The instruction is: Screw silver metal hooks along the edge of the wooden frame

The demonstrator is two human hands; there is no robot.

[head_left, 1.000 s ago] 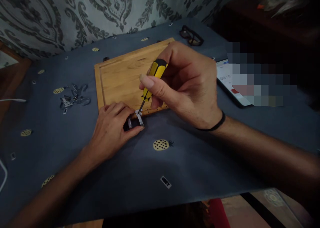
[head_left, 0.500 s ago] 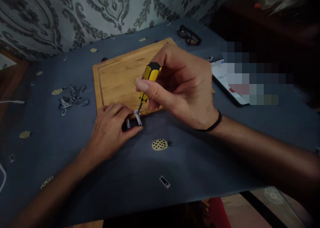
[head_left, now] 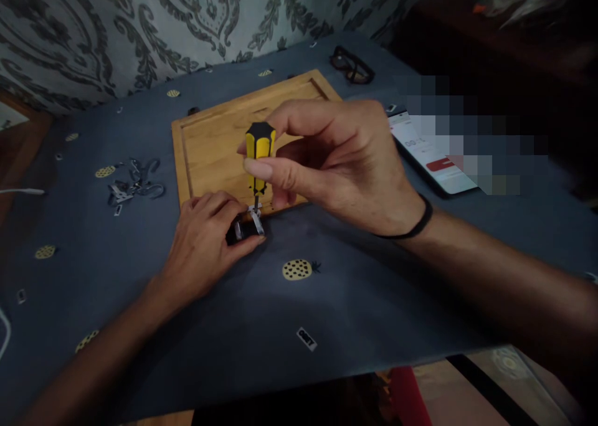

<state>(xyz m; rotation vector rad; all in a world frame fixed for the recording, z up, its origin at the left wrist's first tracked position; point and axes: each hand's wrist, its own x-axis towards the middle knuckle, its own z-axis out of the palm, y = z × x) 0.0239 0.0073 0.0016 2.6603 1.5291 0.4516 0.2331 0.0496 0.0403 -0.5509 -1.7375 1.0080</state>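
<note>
My right hand (head_left: 341, 158) pinches a short yellow-and-black screwdriver (head_left: 260, 155) by its handle, thumb in front. The screwdriver stands almost upright, its tip down at a small black and silver metal part (head_left: 252, 225). Around the left side of that part, my left hand (head_left: 205, 236) is closed, with the thumb along the near side and the fingers over the far side. The part sits at the near edge of a wooden cutting board (head_left: 200, 146). Whether the tip sits in a screw is too small to tell.
Beyond the board's far right corner lie dark-framed glasses (head_left: 351, 65). A phone (head_left: 434, 158) with its screen lit rests on the right, partly blurred out. Left of the board is a small tangle of dark straps and metal bits (head_left: 135, 183). A white cable (head_left: 23, 191) enters at the left.
The screwdriver has gone from leaning right to nearly upright, its handle shifting left with my right hand. My left hand and the metal part stay in place.
</note>
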